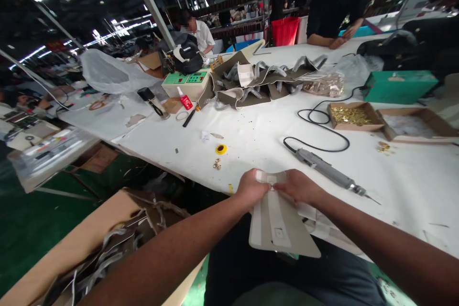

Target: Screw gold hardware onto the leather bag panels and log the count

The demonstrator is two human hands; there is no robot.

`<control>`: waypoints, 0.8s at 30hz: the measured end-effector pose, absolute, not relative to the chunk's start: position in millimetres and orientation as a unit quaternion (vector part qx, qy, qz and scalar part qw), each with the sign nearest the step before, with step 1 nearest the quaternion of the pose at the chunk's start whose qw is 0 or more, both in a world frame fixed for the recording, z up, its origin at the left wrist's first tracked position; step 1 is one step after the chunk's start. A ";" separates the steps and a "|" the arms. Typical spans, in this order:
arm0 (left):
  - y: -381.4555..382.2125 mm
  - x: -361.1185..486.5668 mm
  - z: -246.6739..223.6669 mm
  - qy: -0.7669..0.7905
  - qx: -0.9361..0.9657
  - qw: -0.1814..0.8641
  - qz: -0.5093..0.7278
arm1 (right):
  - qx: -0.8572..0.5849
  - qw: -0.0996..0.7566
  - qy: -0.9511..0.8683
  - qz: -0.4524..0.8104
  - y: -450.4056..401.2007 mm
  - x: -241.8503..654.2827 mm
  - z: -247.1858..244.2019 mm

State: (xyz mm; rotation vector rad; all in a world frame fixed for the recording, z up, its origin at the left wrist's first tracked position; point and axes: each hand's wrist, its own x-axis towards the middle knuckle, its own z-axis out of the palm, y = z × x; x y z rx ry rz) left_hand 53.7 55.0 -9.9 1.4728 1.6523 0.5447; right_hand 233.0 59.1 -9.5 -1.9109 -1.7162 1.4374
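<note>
A beige, stiff flat panel (263, 227), with a paler strip down its middle, hangs tilted over my lap at the table's front edge. My left hand (253, 186) grips its upper left part, thumb on the strip. On the upper right side my right hand (297, 186) is closed round the same panel, its thumb close to the left one. A small square mark shows near the strip's lower end. Right of my hands lies a grey electric screwdriver (324, 169) with a black cable. Small gold metal pieces (217, 164) and a yellow round item (221, 149) lie beyond my left hand.
Cardboard trays, one with gold hardware (349, 115), stand at the right by a green box (399, 87). Dark folded panels (261, 83) are heaped at the back. A carton (103, 229) of similar pieces is at lower left. A person (337, 9) leans on the far side.
</note>
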 end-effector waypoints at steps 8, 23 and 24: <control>45.5 45.7 -8.7 0.611 0.692 0.308 0.229 | -0.654 0.099 -0.574 0.482 58.0 230.3 -7.3; 63.1 28.0 -41.0 0.455 0.834 0.162 0.267 | -0.705 0.171 -0.591 0.352 49.9 244.5 8.4; 63.8 27.5 -42.0 0.454 0.837 0.153 0.265 | -0.710 0.190 -0.588 0.338 46.7 255.2 10.2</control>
